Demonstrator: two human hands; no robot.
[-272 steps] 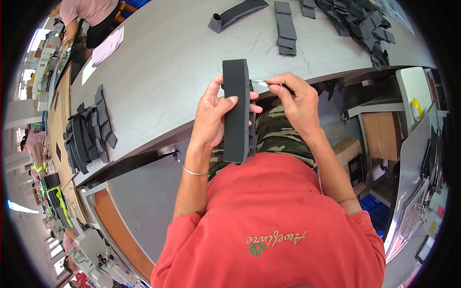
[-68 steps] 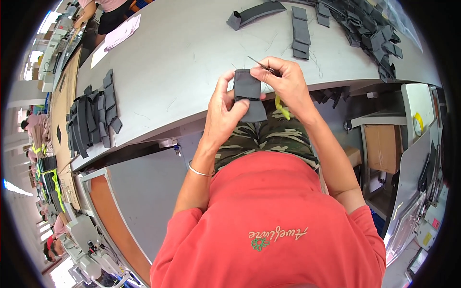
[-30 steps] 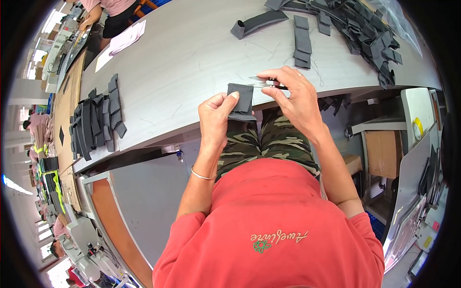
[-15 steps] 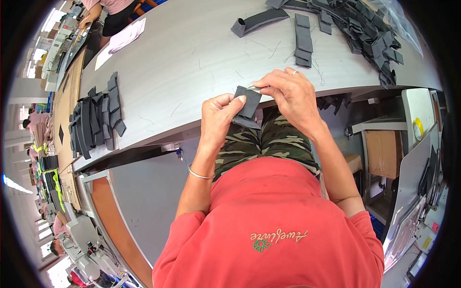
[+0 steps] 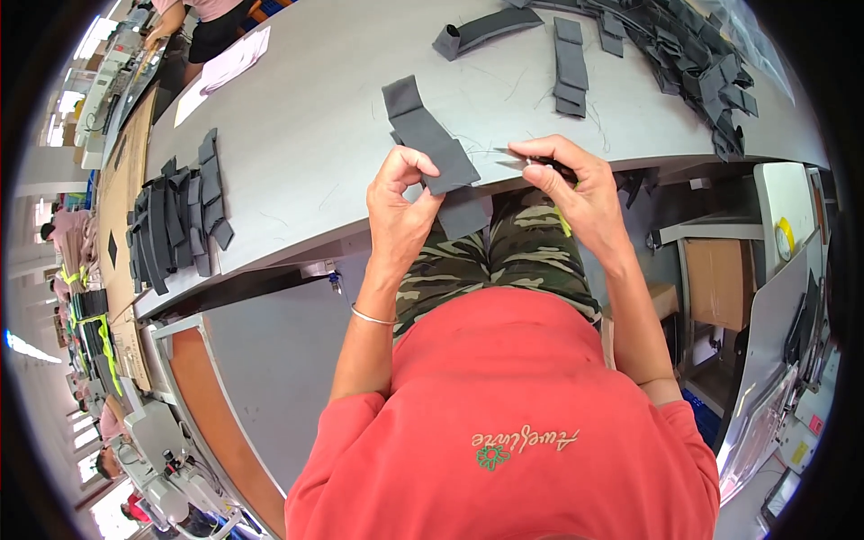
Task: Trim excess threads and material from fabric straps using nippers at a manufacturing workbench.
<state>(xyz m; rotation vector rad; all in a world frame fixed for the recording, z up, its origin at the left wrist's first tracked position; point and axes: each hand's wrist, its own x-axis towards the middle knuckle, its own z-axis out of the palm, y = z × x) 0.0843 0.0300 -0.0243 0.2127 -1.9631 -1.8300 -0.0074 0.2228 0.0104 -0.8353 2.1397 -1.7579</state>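
Between the thumb and fingers of my left hand [image 5: 402, 200] is a dark grey fabric strip [image 5: 438, 148], folded in sections. Its upper end stretches over the grey table [image 5: 333, 117], and its lower end hangs past the table's front edge above my lap. To the right, my right hand [image 5: 576, 184] grips a pair of thread snips [image 5: 513, 158]. The two blades point left toward the strip, parted and not touching it. Most of the snips' handle is hidden inside my fingers.
A stack of grey strips [image 5: 175, 216] lies at the table's left end. One strip [image 5: 570, 67] and a curled one [image 5: 490, 32] lie beyond my hands, near a large heap [image 5: 693, 67] at far right. Loose threads are scattered about. Another person [image 5: 211, 27] is at far left.
The fabric strip has opened out from a small folded bundle, its end now extending away over the table. My right hand has drawn back right from the fabric, and the snips' blades now show.
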